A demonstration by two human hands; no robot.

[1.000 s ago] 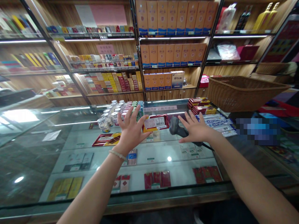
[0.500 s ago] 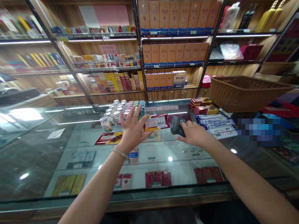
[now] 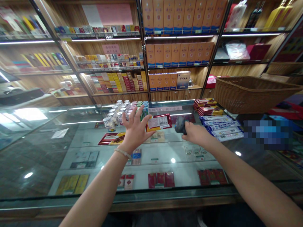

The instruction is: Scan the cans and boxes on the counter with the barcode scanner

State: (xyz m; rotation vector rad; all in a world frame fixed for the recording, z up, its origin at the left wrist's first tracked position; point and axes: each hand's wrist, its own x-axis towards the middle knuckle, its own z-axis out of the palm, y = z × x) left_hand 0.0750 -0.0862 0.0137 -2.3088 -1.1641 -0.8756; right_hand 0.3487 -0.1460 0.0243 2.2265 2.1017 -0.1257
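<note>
My left hand (image 3: 135, 130), a pale bracelet at its wrist, has the left end of a red-and-yellow chocolate bar (image 3: 159, 122) between thumb and forefinger; the other fingers are spread. The bar's back, with a barcode label, faces me. My right hand (image 3: 195, 134) is wrapped round a dark handheld barcode scanner (image 3: 180, 125), whose head is just right of the bar, apart from it. Partly behind my left hand, another chocolate bar (image 3: 110, 139) lies on the glass counter (image 3: 142, 195).
Small lidded jars (image 3: 110, 124) stand beyond my left hand. At right are stacked chocolate bars (image 3: 208, 110), blue-and-white packets (image 3: 222, 127) and a wicker basket (image 3: 251, 97). Cigarette packs (image 3: 161, 179) show beneath the glass. Shelves of orange boxes (image 3: 168, 55) line the back.
The scanner has shifted slightly right, away from the chocolate bar, and my right hand's fingers have closed further round it. My left hand and the bar stay nearly the same; the view has shifted slightly.
</note>
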